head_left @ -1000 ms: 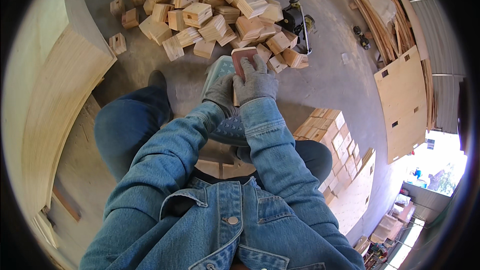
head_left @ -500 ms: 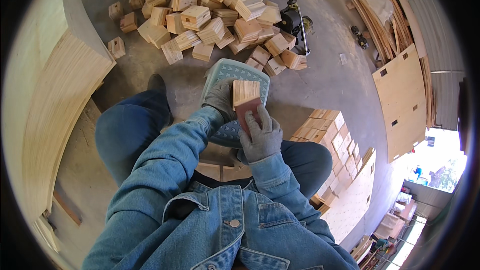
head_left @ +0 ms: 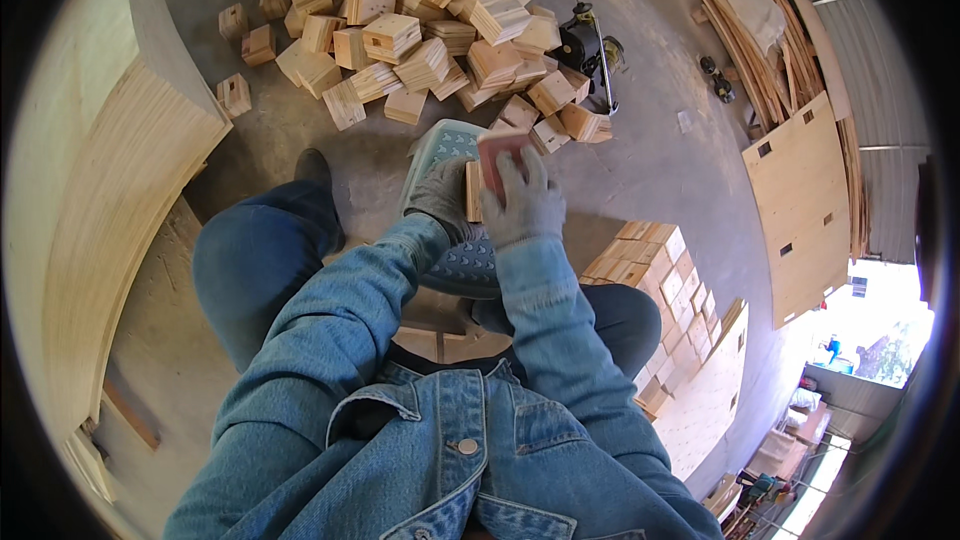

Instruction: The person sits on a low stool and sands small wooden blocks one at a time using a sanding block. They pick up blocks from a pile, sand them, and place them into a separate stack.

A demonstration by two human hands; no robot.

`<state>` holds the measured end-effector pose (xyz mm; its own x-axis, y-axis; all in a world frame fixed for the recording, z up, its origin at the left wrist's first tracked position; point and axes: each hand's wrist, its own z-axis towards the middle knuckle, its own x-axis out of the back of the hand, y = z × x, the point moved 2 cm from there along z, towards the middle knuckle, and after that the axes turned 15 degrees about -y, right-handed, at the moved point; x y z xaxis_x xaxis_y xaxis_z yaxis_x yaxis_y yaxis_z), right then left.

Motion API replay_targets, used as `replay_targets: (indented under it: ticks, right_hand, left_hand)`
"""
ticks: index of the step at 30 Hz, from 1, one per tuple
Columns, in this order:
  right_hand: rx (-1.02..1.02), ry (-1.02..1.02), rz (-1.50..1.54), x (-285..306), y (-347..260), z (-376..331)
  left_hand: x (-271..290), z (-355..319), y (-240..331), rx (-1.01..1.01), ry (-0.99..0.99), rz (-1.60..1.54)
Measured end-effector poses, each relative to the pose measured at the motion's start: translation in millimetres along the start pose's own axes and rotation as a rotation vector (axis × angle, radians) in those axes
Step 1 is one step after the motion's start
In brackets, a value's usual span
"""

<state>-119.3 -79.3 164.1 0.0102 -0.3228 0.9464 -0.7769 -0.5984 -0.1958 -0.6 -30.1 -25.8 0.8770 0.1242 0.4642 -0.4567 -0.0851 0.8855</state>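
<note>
The left hand (head_left: pixel 438 202), in a grey glove, has its grip closed around a pale wooden block (head_left: pixel 473 194) over the blue-green stool (head_left: pixel 448 145) between the knees. The right hand (head_left: pixel 528 208) has its grip on a flat reddish-brown pad (head_left: pixel 500 153) at the block's right side (whether the two touch, I cannot tell). Beyond, a loose pile of blocks (head_left: pixel 420 62) lies on the floor (head_left: pixel 650 170).
</note>
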Motion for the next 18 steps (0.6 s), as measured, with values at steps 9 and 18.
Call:
replay_targets:
  ticks: [9,18]
  right_hand:
    - [0.110,0.121,0.032,-23,28,-105]
    - [-0.118,0.015,-0.010,9,24,39]
  left_hand:
    - [13,-4,41,0.049,-0.062,0.032]
    - [5,-2,28,0.091,-0.077,0.136]
